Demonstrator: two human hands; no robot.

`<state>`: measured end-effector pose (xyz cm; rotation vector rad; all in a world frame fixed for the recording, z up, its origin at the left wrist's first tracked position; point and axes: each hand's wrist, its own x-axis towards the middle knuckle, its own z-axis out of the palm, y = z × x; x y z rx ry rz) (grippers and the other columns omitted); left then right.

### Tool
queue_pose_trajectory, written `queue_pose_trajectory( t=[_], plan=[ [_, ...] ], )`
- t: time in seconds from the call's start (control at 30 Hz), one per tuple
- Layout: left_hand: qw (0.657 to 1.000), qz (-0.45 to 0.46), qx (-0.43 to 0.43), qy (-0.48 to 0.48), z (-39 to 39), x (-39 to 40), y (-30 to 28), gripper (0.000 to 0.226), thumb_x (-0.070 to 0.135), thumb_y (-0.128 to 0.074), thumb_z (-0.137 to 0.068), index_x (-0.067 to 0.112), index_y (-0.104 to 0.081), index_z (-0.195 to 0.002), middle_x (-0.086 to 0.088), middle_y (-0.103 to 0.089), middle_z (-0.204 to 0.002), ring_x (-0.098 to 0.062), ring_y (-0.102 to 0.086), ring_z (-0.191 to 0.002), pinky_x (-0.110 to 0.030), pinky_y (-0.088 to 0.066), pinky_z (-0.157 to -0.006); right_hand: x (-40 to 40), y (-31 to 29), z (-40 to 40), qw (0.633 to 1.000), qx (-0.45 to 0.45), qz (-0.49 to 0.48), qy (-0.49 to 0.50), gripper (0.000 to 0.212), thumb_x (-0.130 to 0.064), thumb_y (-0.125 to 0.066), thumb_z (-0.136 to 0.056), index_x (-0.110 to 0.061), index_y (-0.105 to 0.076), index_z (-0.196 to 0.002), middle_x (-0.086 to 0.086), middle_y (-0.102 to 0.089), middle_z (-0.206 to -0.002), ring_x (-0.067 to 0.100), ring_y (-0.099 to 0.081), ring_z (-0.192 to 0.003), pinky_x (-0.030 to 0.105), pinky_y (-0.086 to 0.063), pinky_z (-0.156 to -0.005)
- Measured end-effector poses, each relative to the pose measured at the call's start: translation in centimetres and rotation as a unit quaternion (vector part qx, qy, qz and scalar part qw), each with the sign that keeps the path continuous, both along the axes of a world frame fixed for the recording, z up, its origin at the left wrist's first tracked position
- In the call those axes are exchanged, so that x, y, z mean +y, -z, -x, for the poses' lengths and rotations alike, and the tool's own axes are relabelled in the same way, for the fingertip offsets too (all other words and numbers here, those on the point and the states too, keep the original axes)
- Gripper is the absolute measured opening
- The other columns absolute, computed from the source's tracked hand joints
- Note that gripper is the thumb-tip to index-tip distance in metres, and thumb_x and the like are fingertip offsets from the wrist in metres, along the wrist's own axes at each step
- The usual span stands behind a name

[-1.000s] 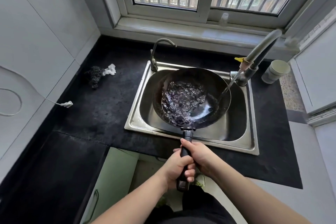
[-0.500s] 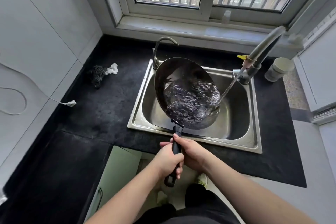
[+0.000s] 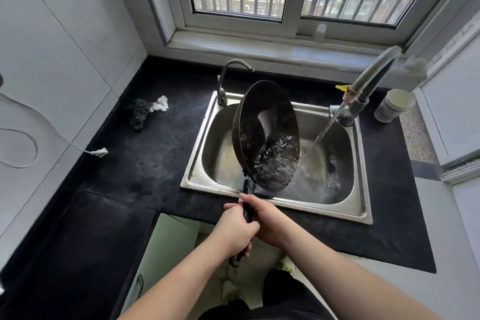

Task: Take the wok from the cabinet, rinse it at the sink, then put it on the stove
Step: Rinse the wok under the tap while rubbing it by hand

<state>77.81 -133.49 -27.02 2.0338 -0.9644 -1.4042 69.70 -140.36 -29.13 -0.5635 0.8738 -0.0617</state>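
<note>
My left hand (image 3: 235, 231) and right hand (image 3: 268, 218) both grip the wok (image 3: 266, 135) handle. The wok now tips steeply right, spilling water into the sink (image 3: 361, 205).

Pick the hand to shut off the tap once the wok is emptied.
Right, probably. The running tap stands at the sink's right rear, on the right hand's side. The left hand also grips the wok handle and could hold it alone, though the weight is unclear.
</note>
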Motion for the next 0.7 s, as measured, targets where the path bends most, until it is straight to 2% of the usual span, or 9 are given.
queue_pose_trajectory(
  t=[0.07,0.13,0.23,0.37,0.43,0.5,0.57,0.67,0.7],
  plan=[
    [0.999,0.003,-0.048,0.009,0.0,0.0,-0.5,0.017,0.013,-0.052,-0.084,0.008,-0.052,-0.101,-0.004,-0.058,-0.062,-0.016,-0.053,-0.035,-0.026,-0.048,-0.039,0.1,0.3,-0.5,0.999,-0.006,-0.010,0.045,0.043,-0.041,-0.050,-0.095,-0.014,-0.073,-0.070,0.006,-0.075,-0.084,0.017,-0.069,-0.071,0.030,-0.052,-0.073],
    [0.997,-0.001,-0.077,0.013,0.1,0.1,-0.9,0.025,0.016,-0.052,-0.085,0.008,-0.053,-0.108,-0.003,-0.061,-0.068,-0.013,-0.053,-0.032,-0.025,-0.046,-0.036,0.2,0.1,-1.1,0.996,-0.015,-0.025,0.088,0.035,-0.042,-0.059,-0.088,-0.015,-0.060,-0.065,0.008,-0.075,-0.085,0.019,-0.069,-0.070,0.032,-0.054,-0.074],
    [0.994,-0.003,-0.111,0.017,-0.1,0.3,-1.4,0.029,0.019,-0.051,-0.086,0.013,-0.053,-0.114,-0.002,-0.061,-0.072,-0.011,-0.052,-0.029,-0.024,-0.045,-0.033,0.3,0.1,-1.5,0.996,-0.009,-0.024,0.082,0.033,-0.041,-0.062,-0.086,-0.015,-0.056,-0.067,0.007,-0.075,-0.084,0.018,-0.070,-0.069,0.032,-0.054,-0.074],
    [0.991,-0.007,-0.134,0.028,-0.7,0.3,-1.8,0.017,0.018,-0.050,-0.083,0.010,-0.054,-0.098,-0.007,-0.063,-0.067,-0.015,-0.053,-0.029,-0.030,-0.050,-0.036,0.1,-0.1,-1.6,0.998,0.012,-0.027,0.060,0.034,-0.038,-0.051,-0.097,-0.015,-0.053,-0.071,0.003,-0.077,-0.082,0.015,-0.072,-0.065,0.023,-0.053,-0.060],
    [0.989,-0.015,-0.140,0.036,-0.7,0.1,-2.0,0.017,0.018,-0.050,-0.082,0.009,-0.055,-0.095,-0.007,-0.063,-0.068,-0.015,-0.053,-0.030,-0.030,-0.051,-0.036,0.0,-0.1,-1.7,0.998,0.017,-0.030,0.061,0.029,-0.034,-0.047,-0.098,-0.012,-0.054,-0.081,0.002,-0.077,-0.082,0.015,-0.072,-0.063,0.020,-0.053,-0.056],
    [0.988,-0.020,-0.144,0.043,-0.7,-0.1,-2.4,0.017,0.018,-0.050,-0.082,0.009,-0.055,-0.095,-0.006,-0.062,-0.066,-0.015,-0.053,-0.029,-0.026,-0.047,-0.035,-0.1,0.3,-1.8,0.997,0.014,-0.030,0.064,0.025,-0.032,-0.045,-0.098,-0.008,-0.054,-0.098,0.001,-0.077,-0.080,0.014,-0.071,-0.061,0.020,-0.052,-0.054],
    [0.987,-0.030,-0.150,0.053,-0.6,-0.4,-2.9,0.016,0.017,-0.048,-0.082,0.010,-0.054,-0.095,-0.007,-0.062,-0.064,-0.016,-0.054,-0.031,-0.023,-0.045,-0.034,-0.2,0.2,-1.8,0.997,0.012,-0.034,0.068,0.027,-0.033,-0.045,-0.096,-0.009,-0.055,-0.104,0.000,-0.076,-0.077,0.015,-0.069,-0.060,0.021,-0.051,-0.055],
    [0.983,-0.046,-0.166,0.066,-0.6,-1.2,-3.9,0.023,0.015,-0.045,-0.083,0.008,-0.054,-0.102,-0.010,-0.061,-0.064,-0.020,-0.055,-0.035,-0.024,-0.045,-0.035,-0.3,0.1,-2.2,0.995,-0.003,-0.056,0.087,0.028,-0.036,-0.049,-0.091,-0.011,-0.061,-0.096,0.001,-0.074,-0.076,0.018,-0.066,-0.059,0.024,-0.050,-0.058],
    [0.980,-0.057,-0.176,0.077,-0.8,-1.5,-4.3,0.028,0.014,-0.043,-0.084,0.007,-0.053,-0.109,-0.010,-0.060,-0.062,-0.020,-0.054,-0.035,-0.025,-0.047,-0.036,-0.3,0.0,-2.5,0.993,-0.013,-0.063,0.100,0.027,-0.037,-0.051,-0.090,-0.012,-0.059,-0.100,0.002,-0.074,-0.079,0.019,-0.066,-0.061,0.025,-0.050,-0.058]
  ],
)
